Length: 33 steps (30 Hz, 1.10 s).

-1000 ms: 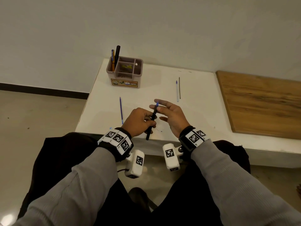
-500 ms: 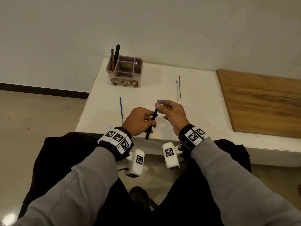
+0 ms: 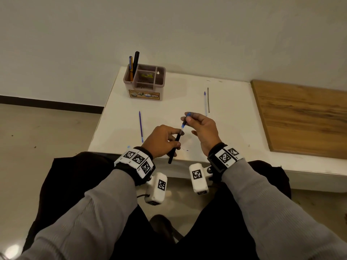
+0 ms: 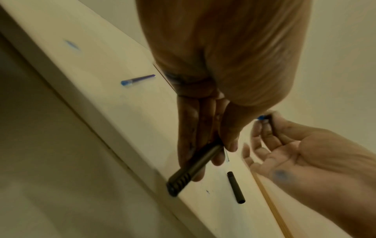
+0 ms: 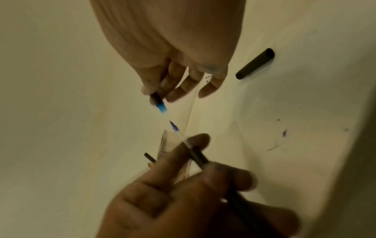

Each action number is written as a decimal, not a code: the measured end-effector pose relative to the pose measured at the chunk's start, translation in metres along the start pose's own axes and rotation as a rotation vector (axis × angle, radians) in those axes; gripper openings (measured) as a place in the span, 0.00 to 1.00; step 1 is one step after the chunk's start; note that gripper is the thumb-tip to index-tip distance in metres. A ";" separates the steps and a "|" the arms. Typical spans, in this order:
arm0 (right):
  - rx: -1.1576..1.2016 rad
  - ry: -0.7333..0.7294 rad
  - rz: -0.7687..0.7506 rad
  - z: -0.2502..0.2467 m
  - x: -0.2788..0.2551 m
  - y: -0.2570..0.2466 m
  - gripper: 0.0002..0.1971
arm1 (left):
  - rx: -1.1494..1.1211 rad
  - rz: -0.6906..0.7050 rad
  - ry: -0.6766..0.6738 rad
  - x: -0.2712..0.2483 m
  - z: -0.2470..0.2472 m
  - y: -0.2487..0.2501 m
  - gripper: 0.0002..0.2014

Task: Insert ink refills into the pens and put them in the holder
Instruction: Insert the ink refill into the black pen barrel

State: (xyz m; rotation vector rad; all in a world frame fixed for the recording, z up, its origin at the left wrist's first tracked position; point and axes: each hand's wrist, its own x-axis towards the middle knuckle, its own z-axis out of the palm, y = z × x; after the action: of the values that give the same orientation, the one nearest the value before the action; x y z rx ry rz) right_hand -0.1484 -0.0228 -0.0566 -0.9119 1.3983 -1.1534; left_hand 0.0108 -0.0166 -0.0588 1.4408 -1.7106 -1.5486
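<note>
On the table [image 3: 225,132], the loose refill [image 3: 140,125] at left lies as before. The left hand [image 3: 161,141] still grips the black pen barrel [image 3: 174,147]. The right hand [image 3: 203,128] has lifted, pinching the blue-capped refill [image 3: 185,121] that half a second ago sat almost fully inside the barrel. Its clear middle blurs in the wrist views. The holder [image 3: 144,82] stands far left.

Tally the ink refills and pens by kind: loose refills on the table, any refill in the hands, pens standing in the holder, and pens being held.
Loose refills: 3
Refill pinched by right hand: 1
Pens in holder: 2
Pen barrel in left hand: 1
Total: 7
</note>
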 end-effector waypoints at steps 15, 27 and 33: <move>-1.088 0.109 0.126 -0.043 0.022 0.015 0.19 | 0.015 -0.029 0.037 0.004 0.003 -0.004 0.15; -0.381 -0.136 0.113 -0.005 0.006 -0.002 0.13 | 0.028 -0.017 0.027 0.006 -0.001 -0.008 0.19; -0.291 0.205 0.047 -0.029 0.089 -0.057 0.07 | 0.001 -0.066 0.043 0.013 -0.006 -0.011 0.21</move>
State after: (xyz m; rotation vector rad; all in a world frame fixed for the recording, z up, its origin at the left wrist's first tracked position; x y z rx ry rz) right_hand -0.1939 -0.1167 -0.0240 -0.9773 1.7793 -1.0468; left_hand 0.0154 -0.0293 -0.0715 1.5342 -1.6556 -1.5395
